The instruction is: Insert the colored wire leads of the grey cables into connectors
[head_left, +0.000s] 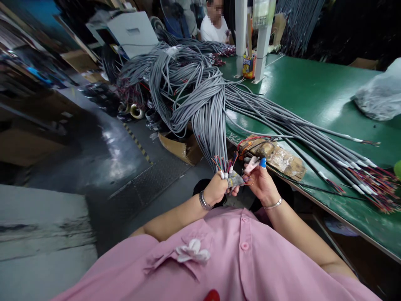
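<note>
My left hand (218, 189) is closed around the ends of several grey cables, whose thin coloured wires (221, 162) fan out above the fist. A grey knitted covering (234, 179) is on its thumb side. Close by on the right, my right hand (262, 184) pinches a small pale pink and white object (251, 165); its exact kind is unclear. A blue finger cover (262, 162) sits on one fingertip of that hand. From the large heap of grey cables (200, 92), a thick strand hangs over the table edge down to my left hand.
On the green table (300, 83), more cables with stripped, coloured ends (372, 184) stretch right. A tape-wrapped wooden block (275, 156) lies near the edge. At the right is a plastic bag (380, 94). White posts (241, 37) rise behind; a co-worker (214, 27) is beyond. Below stands a cardboard box (181, 148).
</note>
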Available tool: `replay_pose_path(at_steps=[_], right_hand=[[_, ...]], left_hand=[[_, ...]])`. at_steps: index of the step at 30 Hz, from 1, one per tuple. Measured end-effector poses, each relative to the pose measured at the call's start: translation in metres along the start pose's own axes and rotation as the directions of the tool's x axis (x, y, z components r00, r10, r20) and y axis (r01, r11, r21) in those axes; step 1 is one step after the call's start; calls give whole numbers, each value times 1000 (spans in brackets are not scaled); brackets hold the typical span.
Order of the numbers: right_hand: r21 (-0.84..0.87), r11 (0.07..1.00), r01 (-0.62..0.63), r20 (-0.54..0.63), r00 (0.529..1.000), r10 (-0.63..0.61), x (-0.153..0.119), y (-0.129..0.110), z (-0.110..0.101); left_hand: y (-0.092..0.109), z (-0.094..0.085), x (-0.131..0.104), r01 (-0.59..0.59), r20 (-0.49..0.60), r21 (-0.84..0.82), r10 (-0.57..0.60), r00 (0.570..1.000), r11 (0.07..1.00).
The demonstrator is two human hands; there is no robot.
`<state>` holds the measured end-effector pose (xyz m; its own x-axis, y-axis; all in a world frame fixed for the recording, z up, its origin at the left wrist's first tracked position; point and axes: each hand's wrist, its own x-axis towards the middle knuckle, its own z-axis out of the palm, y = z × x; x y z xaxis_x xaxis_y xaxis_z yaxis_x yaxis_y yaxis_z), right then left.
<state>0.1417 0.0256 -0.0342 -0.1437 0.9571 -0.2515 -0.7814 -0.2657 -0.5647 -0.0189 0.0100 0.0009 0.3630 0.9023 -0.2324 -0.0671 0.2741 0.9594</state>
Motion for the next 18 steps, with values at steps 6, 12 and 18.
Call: replay_pose_path(at_steps=[6,12,18], right_hand=[[16,998,-53,87,995,51,-5,-5,-4],[-80,996,50,64,997,-45,-7,-6,-3],[-107,989,104,52,994,-99,1,0,-7]], left_hand=[[2,-3,-9,-26,-12,-17,26,1000,1000],[0,0,-11,-47,-54,-84,43,998,995],[-3,2,-5,-55,-60,-90,49,997,994]])
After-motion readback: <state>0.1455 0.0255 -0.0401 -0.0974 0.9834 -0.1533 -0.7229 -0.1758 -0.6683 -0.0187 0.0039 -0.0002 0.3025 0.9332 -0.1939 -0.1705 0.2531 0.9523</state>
